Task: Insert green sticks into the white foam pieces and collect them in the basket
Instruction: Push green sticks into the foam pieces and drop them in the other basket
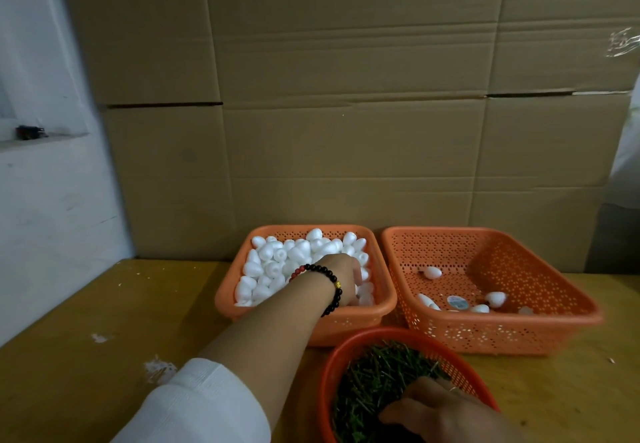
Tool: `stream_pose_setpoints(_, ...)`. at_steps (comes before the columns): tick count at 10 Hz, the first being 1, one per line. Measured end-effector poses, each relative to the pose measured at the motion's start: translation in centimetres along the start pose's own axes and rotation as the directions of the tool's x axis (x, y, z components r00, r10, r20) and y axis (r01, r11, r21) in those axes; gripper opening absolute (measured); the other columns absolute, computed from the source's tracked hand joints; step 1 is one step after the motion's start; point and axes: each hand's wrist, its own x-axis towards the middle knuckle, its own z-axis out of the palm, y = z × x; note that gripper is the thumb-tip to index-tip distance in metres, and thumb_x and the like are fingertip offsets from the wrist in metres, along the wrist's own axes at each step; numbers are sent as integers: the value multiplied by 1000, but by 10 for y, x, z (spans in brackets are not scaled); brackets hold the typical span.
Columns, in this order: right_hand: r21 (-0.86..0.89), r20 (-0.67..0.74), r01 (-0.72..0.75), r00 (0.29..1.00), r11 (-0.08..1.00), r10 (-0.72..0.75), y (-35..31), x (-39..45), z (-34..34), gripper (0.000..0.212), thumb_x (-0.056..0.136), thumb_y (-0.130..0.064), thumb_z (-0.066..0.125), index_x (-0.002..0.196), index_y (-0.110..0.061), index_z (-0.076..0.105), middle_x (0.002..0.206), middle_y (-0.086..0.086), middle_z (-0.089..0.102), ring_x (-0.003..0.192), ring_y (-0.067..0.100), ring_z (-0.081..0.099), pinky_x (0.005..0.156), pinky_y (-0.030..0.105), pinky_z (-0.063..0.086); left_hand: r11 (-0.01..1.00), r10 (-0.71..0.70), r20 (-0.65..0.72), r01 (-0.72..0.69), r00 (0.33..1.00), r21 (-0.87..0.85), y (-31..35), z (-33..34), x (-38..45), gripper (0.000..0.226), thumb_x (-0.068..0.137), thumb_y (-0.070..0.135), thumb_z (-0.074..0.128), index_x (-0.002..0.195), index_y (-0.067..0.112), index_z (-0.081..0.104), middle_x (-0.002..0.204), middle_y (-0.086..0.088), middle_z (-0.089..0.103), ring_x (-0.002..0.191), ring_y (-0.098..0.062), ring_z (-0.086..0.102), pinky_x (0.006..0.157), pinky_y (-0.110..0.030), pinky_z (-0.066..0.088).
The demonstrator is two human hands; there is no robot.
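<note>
The left hand [341,278] digs among the foam pieces [277,262] in the far-left basket [346,321] and the right hand [446,411] lies on the green sticks [374,380] in the round basket [381,333] at the bench's near edge, grips hidden, so each hand already sits at its own part.

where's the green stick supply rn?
Head view, bottom centre-right: green sticks fill the round red basket, just in front of the two orange baskets, right hand in it.

White sleeve [207,404], black-and-red beaded bracelet [329,286].
</note>
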Motion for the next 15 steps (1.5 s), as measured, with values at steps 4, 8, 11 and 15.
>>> stream_pose_setpoints(4, -77, -26, 46, 999, 996, -48, 2, 1, 4, 43, 91, -62, 36, 133, -54, 27, 130, -24, 36, 129, -2, 31, 110, 19, 23, 776, -197, -345, -69, 917, -627, -15, 5, -22, 20, 83, 20, 65, 95, 32, 56, 101, 12, 60, 101, -12, 59, 90, -34, 51)
stream_pose_setpoints(8, -127, -17, 22, 1000, 992, -24, 2, 2, 4, 41, 92, -63, 31, 132, -57, 27, 126, -23, 35, 125, -7, 30, 106, 12, 21, -300, -174, -251, -294, 952, -908, 15, 28, -118, 28, 77, -3, 65, 103, 7, 62, 80, -2, 68, 70, -13, 62, 65, -24, 54)
stream_pose_setpoints(11, -302, -144, 53, 984, 952, -101, -7, 1, -7, 28, 87, -54, 34, 102, -65, 55, 96, -27, 58, 97, -16, 54, 108, 15, 2, -703, 45, -84, -28, 995, -711, 22, 35, -136, 24, 83, 5, 60, 102, 12, 74, 99, -17, 68, 73, -20, 64, 63, -31, 56)
stream_pose_setpoints(15, -148, -106, 85, 989, 985, -101, -6, 1, -4, 40, 91, -63, 29, 129, -57, 38, 122, -22, 45, 120, -7, 38, 98, 10, 23, -747, 98, -19, 61, 995, -662, 25, 34, -138, 33, 82, 18, 61, 103, -4, 72, 98, -19, 69, 71, -21, 64, 58, -30, 56)
